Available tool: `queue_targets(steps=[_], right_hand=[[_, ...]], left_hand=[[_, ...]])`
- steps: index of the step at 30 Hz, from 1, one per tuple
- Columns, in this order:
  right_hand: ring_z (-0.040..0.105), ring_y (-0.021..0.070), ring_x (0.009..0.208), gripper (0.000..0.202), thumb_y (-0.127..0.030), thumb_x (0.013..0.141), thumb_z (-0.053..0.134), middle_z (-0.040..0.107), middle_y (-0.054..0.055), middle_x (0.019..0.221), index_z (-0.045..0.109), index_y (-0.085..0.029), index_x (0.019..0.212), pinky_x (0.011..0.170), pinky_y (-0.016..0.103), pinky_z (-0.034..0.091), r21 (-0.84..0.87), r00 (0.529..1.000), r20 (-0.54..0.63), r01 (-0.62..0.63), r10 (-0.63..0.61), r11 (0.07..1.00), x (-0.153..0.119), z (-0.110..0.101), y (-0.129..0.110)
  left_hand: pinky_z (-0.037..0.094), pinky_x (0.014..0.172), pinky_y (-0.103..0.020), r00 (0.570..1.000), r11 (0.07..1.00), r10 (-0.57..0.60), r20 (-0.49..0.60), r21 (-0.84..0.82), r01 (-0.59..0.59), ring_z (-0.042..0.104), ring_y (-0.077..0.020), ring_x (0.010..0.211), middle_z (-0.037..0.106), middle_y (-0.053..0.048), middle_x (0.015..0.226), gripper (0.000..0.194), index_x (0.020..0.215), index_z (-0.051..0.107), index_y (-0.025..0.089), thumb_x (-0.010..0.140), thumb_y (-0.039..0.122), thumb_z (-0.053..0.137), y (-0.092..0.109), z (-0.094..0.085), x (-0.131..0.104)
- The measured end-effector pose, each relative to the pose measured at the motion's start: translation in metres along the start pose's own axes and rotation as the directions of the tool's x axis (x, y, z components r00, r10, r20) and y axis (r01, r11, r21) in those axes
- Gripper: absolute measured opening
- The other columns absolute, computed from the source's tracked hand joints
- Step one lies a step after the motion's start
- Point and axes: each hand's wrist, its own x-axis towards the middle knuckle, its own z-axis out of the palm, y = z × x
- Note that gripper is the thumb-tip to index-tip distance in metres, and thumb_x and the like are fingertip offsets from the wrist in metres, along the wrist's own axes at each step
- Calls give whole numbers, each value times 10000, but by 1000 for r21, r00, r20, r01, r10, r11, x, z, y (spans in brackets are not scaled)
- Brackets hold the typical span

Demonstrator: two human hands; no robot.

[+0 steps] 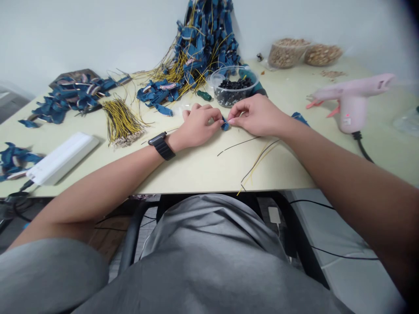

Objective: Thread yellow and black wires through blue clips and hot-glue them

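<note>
A small blue piece (225,125), perhaps fabric or plastic, is pinched between my hands just above the table. My left hand (200,125), with a black watch on its wrist, closes on its left side. From the right, the thumb and fingers of my right hand (257,115) press together on the same piece. Its exact shape is mostly covered by fingertips. Below my right hand lie a loose black wire (240,145) and a yellow and black wire pair (257,163) that reaches the table's front edge. Another blue piece (299,117) rests beyond my right forearm.
Behind my hands stands a clear round tub (231,98) of small black parts, with a tall heap of blue pieces and yellow wires (206,43) behind it. A yellow wire bundle (121,120) and a white box (63,159) lie left. A pink glue gun (355,104) stands right.
</note>
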Motion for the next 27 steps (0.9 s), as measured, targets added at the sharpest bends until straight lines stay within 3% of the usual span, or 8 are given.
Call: queue_targets(steps=[8, 15, 20, 27], right_hand=[[729, 328, 967, 238, -397, 919, 1073, 774, 73, 876, 872, -287, 856, 904, 492, 551, 2, 1000, 4, 4, -4, 1000, -4, -1, -7], [734, 312, 911, 91, -293, 999, 963, 796, 75, 903, 906, -257, 939, 921, 493, 549, -115, 1000, 4, 5, -5, 993, -7, -1, -13], [747, 320, 923, 117, -344, 1067, 914, 820, 86, 932, 937, -247, 1006, 912, 489, 547, -185, 999, 9, 53, -53, 981, -10, 1, -13], [785, 371, 993, 223, -430, 1149, 809, 890, 114, 1028, 981, -292, 1116, 965, 529, 561, -288, 974, 62, 228, -220, 930, -15, -1, -4]], left_hand=[[422, 1208, -640, 999, 999, -32, 3, -33, 32, 611, -439, 1424, 850, -123, 1386, 185, 1164, 823, 271, 1195, 379, 676, 0, 3, 3], [430, 1239, -679, 995, 996, -85, 46, -30, 87, 621, -455, 1495, 829, -124, 1446, 206, 1184, 856, 272, 1206, 322, 657, 8, -1, 2], [426, 1280, -706, 992, 991, -115, 53, -58, 118, 629, -447, 1487, 816, -108, 1398, 171, 1115, 844, 271, 1183, 320, 695, 9, -1, 4], [429, 1295, -737, 991, 987, -129, 39, -87, 132, 631, -462, 1503, 818, -108, 1396, 116, 1095, 852, 273, 1132, 284, 743, 8, 2, 5]])
